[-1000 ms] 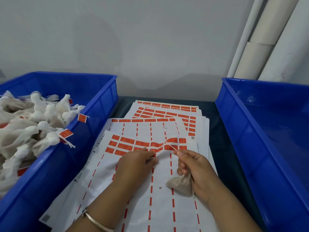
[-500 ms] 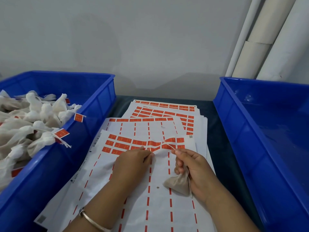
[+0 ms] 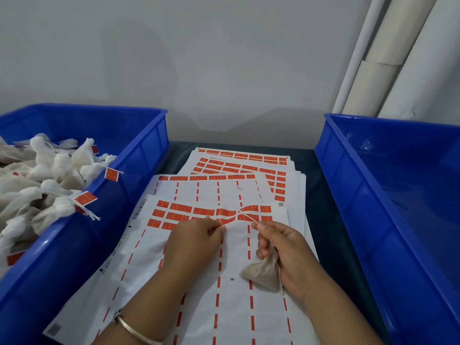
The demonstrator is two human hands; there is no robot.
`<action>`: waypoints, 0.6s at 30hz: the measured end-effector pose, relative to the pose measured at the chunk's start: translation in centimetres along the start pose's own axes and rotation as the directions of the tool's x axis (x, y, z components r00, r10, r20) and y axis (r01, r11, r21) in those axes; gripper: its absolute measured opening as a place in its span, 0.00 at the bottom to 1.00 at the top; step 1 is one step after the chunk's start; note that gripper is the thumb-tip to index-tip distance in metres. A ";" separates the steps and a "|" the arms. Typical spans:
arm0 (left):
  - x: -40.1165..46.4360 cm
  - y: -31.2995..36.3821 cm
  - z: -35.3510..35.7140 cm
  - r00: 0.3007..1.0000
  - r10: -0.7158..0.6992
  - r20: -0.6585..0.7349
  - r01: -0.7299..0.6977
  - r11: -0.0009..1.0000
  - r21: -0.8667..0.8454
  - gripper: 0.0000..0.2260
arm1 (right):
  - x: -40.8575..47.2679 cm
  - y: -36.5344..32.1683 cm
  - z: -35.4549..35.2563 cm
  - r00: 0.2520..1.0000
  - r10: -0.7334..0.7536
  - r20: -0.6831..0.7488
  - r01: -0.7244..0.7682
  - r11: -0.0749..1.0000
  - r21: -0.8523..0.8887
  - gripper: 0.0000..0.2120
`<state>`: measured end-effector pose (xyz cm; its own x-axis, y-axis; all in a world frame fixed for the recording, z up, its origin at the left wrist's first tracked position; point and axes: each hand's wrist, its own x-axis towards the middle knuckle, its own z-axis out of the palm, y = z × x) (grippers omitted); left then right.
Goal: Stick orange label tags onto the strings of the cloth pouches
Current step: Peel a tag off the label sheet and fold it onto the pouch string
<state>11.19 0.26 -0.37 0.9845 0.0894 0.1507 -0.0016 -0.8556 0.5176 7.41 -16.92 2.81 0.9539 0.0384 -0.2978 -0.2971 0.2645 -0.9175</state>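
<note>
Partly hidden, the pouch (image 3: 263, 271) sits in the pinching right hand (image 3: 286, 247); beside it, the left hand (image 3: 196, 241) pinches something too small to see.

This looks like a small packing or hand-assembly workstation. Two large blue plastic bins (image 3: 139, 155) (image 3: 388, 185) flank a dark work surface (image 3: 321, 190); the left one is heaped with white cloth pouches (image 3: 49, 175) already carrying orange tags. Stacked label sheets (image 3: 224, 245) cover the middle, against a bare grey wall (image 3: 199, 58) with white pipes (image 3: 388, 58).
</note>
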 end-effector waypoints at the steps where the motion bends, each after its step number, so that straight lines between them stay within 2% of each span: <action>1: 0.0 0.0 0.0 1.000 -0.006 0.000 0.006 1.000 -0.007 0.13 | 0.0 0.0 0.0 1.000 0.001 0.000 -0.001 1.000 0.001 0.06; 11: 0.0 0.2 -0.3 1.000 -0.004 0.004 0.004 1.000 0.018 0.14 | -0.4 -0.1 0.2 0.999 -0.036 -0.010 0.035 0.998 -0.049 0.04; 18: 0.1 0.6 -0.8 0.998 0.055 0.025 -0.058 0.990 0.130 0.12 | -0.4 -0.2 0.2 0.982 -0.171 -0.078 0.158 0.975 -0.156 0.06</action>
<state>11.14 0.21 0.61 0.9871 0.0294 0.1576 -0.0356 -0.9184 0.3940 7.13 -16.81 3.16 0.9844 -0.0824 -0.1558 -0.1460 0.1134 -0.9828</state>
